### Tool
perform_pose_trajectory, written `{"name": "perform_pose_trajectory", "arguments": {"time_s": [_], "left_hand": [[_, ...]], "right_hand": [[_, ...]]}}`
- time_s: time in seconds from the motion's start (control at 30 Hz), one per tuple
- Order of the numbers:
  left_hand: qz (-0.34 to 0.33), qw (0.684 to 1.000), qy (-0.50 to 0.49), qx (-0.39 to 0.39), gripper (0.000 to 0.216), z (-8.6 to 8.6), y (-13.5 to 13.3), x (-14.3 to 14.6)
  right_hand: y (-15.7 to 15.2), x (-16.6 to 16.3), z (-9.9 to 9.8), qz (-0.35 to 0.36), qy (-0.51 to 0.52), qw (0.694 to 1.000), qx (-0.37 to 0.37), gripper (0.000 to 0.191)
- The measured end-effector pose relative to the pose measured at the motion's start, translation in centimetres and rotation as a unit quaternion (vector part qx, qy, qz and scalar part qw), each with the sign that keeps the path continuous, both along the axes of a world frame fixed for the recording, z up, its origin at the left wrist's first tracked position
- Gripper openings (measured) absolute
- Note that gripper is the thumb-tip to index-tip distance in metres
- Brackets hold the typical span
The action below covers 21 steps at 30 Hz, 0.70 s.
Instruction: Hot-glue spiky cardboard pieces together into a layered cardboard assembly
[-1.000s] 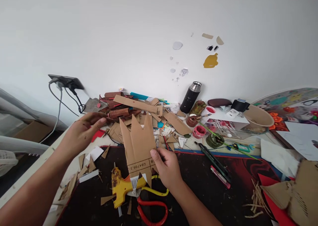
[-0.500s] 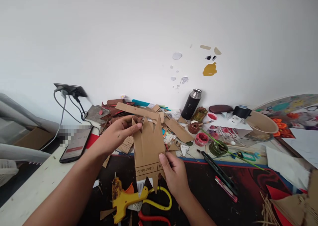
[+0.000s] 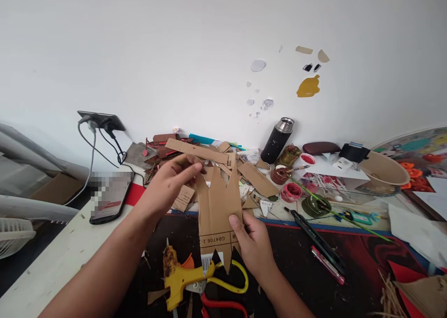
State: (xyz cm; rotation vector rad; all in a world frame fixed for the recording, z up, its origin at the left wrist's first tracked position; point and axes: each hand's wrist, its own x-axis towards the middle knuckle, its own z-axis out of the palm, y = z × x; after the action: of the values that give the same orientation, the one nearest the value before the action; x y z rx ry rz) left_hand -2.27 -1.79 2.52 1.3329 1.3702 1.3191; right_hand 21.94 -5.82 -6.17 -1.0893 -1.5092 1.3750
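Observation:
A brown cardboard piece [image 3: 220, 206] stands upright before me, with pointed spikes cut along its top and zigzag notches at its bottom edge. My left hand [image 3: 174, 180] pinches at its upper left spike with thumb and finger; the fingers partly hide that tip. Around the lower right edge my right hand [image 3: 253, 241] is closed, thumb in front and fingers behind. Just below lie a stained yellow glue gun [image 3: 178, 276] and scissors [image 3: 244, 285] with one yellow and one red handle.
Cardboard scraps [image 3: 195, 150] pile up against the wall. To the right stand a black flask [image 3: 277, 141], paint jars [image 3: 291, 192] and a tan bowl [image 3: 384, 169]. A dark green pen-like tool [image 3: 314, 236] and a pink cutter [image 3: 327, 265] lie on the mat. A phone [image 3: 111, 197] rests left.
My view has shifted slightly, so most things sit further right. My left hand's fingers have moved a little at the spike's tip; my right hand keeps its hold on the cardboard.

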Motion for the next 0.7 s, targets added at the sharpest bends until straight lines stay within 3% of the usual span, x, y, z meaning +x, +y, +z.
{"name": "perform_pose_trajectory", "arguments": {"time_s": [0.13, 0.43, 0.7], "left_hand": [[0.085, 0.994, -0.053, 0.044, 0.036, -0.3, 0.7, -0.9], [0.007, 1.0, 0.021, -0.008, 0.049, -2.0, 1.2, -0.8], [-0.014, 0.997, 0.055, -0.059, 0.046, -1.9, 0.6, -0.2]], "right_hand": [[0.0, -0.1, 0.2, -0.002, 0.011, 1.0, -0.008, 0.072], [0.0, 0.0, 0.0, -0.024, 0.023, 0.999, -0.021, 0.071], [-0.1, -0.1, 0.3, -0.02, 0.039, 0.999, -0.02, 0.069]]}}
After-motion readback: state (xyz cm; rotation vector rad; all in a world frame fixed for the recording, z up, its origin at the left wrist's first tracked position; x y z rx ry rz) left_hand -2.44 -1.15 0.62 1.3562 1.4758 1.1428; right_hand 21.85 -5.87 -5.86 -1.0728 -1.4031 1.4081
